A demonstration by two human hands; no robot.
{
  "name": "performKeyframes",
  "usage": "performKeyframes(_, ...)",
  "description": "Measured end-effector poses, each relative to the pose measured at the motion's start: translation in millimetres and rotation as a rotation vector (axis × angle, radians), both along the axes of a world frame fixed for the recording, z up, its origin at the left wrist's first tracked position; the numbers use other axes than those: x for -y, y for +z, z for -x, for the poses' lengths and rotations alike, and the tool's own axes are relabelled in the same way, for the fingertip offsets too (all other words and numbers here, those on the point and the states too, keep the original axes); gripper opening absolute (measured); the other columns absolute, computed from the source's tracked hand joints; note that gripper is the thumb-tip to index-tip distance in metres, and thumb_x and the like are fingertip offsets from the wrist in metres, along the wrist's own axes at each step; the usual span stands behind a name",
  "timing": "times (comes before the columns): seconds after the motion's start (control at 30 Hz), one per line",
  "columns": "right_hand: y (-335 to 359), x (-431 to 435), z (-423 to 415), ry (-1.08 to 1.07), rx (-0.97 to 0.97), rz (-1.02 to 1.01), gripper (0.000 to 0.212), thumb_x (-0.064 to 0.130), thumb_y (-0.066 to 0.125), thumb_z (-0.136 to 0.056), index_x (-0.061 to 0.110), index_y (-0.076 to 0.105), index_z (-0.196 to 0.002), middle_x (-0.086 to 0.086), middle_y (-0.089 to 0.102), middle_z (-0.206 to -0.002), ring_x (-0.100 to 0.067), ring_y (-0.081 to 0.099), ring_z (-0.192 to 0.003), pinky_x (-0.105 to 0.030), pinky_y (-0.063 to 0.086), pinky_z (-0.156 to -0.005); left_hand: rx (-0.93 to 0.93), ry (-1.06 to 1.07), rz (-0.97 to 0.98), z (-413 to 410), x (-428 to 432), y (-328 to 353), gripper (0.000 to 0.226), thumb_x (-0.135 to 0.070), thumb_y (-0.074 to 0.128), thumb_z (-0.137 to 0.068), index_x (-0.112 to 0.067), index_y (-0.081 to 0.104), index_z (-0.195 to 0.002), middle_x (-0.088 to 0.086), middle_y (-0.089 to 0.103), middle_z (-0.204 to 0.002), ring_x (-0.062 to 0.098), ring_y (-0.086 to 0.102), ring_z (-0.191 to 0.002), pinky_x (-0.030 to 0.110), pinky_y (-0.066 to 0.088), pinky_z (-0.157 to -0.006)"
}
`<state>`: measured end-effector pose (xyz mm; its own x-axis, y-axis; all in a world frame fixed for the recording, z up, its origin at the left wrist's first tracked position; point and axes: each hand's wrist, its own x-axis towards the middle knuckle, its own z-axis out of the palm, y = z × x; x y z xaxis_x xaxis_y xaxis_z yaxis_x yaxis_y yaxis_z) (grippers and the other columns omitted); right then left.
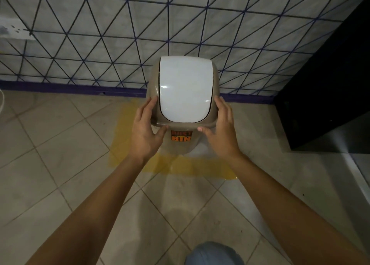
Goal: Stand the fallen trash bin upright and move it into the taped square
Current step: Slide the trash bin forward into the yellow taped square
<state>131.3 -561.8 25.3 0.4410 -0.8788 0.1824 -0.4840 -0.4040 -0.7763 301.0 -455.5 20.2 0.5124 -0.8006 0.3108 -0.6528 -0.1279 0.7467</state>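
Looking down from my head camera, I am seeing the trash bin point(181, 142) standing upright inside the taped square point(176, 165) on the floor point(60, 164), close against the tiled wall point(100, 34). My left hand point(147, 127) and right hand point(220, 128) are cupping its beige lid rim point(153, 84), fingers spread, loosely touching.

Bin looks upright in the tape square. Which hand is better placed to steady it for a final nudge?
Left, marginally. The left hand touches the bin at the lid rim, thumb under the edge. The right hand appears open beside the rim, contact unclear. The yellow tape frames the base.
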Motion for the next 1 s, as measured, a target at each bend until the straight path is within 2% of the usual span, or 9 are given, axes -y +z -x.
performKeyframes(0.07,-1.4,8.0,-6.7,0.001,-0.016,-0.001,0.090,0.008,0.073,-0.075,0.018,0.019,-0.146,-0.007,0.018,-0.154,-0.019,0.017,-0.142,-0.026,0.016,-0.111,-0.007,-0.004,0.006,-6.0,8.3,-1.2,0.078,-0.016,0.072,-0.079,-0.016,0.030,-0.145,0.007,0.032,-0.148,0.007,0.029,-0.131,0.002,0.023,-0.100)
performKeyframes(0.13,-1.5,14.6,-11.7,-0.004,-0.031,-0.011,0.088,0.007,0.071,-0.077,0.018,0.018,-0.146,-0.008,0.016,-0.154,-0.020,0.015,-0.142,-0.026,0.014,-0.110,-0.048,-0.025,0.004,-12.5,14.8,-1.3,0.079,-0.017,0.072,-0.079,-0.017,0.030,-0.145,0.008,0.033,-0.147,0.006,0.030,-0.129,-0.002,0.022,-0.096)
performKeyframes(0.3,3.6,29.7,-22.9,-0.022,-0.072,-0.047,0.086,0.004,0.068,-0.079,0.017,0.017,-0.146,-0.008,0.018,-0.153,-0.020,0.016,-0.142,-0.025,0.012,-0.111,-0.090,-0.049,-0.014,-27.7,28.0,3.4,0.074,-0.015,0.072,-0.079,-0.020,0.034,-0.143,0.007,0.044,-0.136,0.015,0.043,-0.121,0.002,0.030,-0.093)
performKeyframes(0.4,6.3,41.7,-30.0,-0.019,-0.071,-0.077,0.084,0.003,0.067,-0.079,0.016,0.017,-0.146,-0.009,0.022,-0.150,-0.019,0.019,-0.140,-0.024,0.014,-0.111,-0.133,-0.057,-0.015,-34.9,38.4,6.9,0.072,-0.012,0.071,-0.079,-0.018,0.037,-0.141,0.008,0.045,-0.133,0.018,0.045,-0.120,0.016,0.037,-0.099)
performKeyframes(0.5,6.0,51.6,-32.6,-0.025,-0.069,-0.101,0.080,0.001,0.064,-0.081,0.014,0.018,-0.145,-0.010,0.027,-0.146,-0.019,0.023,-0.137,-0.022,0.018,-0.110,-0.112,-0.063,-0.007,-41.2,49.1,6.2,0.071,-0.010,0.071,-0.079,-0.015,0.037,-0.141,0.010,0.046,-0.131,0.015,0.044,-0.117,0.006,0.033,-0.095)
performKeyframes(0.57,6.3,58.0,-33.9,-0.031,-0.053,-0.121,0.078,0.001,0.063,-0.082,0.015,0.020,-0.145,-0.010,0.028,-0.145,-0.019,0.025,-0.137,-0.027,0.021,-0.113,-0.087,-0.073,-0.011,-46.2,56.9,5.5,0.071,-0.011,0.072,-0.079,-0.014,0.037,-0.141,0.011,0.046,-0.131,0.015,0.043,-0.118,0.006,0.032,-0.095)
performKeyframes(0.73,8.8,76.6,-39.2,-0.046,-0.015,-0.139,0.076,0.000,0.066,-0.079,0.015,0.026,-0.142,-0.010,0.031,-0.145,-0.022,0.031,-0.135,-0.039,0.028,-0.114,-0.145,-0.074,-0.039,-52.4,74.2,7.7,0.074,-0.012,0.073,-0.078,-0.017,0.036,-0.141,0.010,0.042,-0.136,0.016,0.041,-0.125,0.025,0.036,-0.105)
performKeyframes(0.9,7.7,91.3,-44.5,-0.095,0.080,-0.208,0.078,-0.002,0.069,-0.074,0.019,0.032,-0.139,-0.007,0.034,-0.144,-0.020,0.033,-0.134,-0.034,0.032,-0.111,-0.167,-0.037,-0.029,-54.7,89.5,6.5,0.077,-0.010,0.075,-0.075,-0.019,0.035,-0.140,0.007,0.038,-0.137,0.015,0.040,-0.126,0.007,0.030,-0.096)
performKeyframes(1.0,9.2,98.7,-46.1,-0.080,0.140,-0.290,0.085,-0.003,0.072,-0.070,0.016,0.029,-0.141,-0.006,0.035,-0.145,-0.020,0.034,-0.134,-0.040,0.034,-0.111,-0.191,-0.023,-0.036,-59.4,94.7,6.5,0.081,-0.009,0.077,-0.072,-0.017,0.034,-0.140,0.009,0.037,-0.138,0.022,0.043,-0.126,0.024,0.038,-0.103)
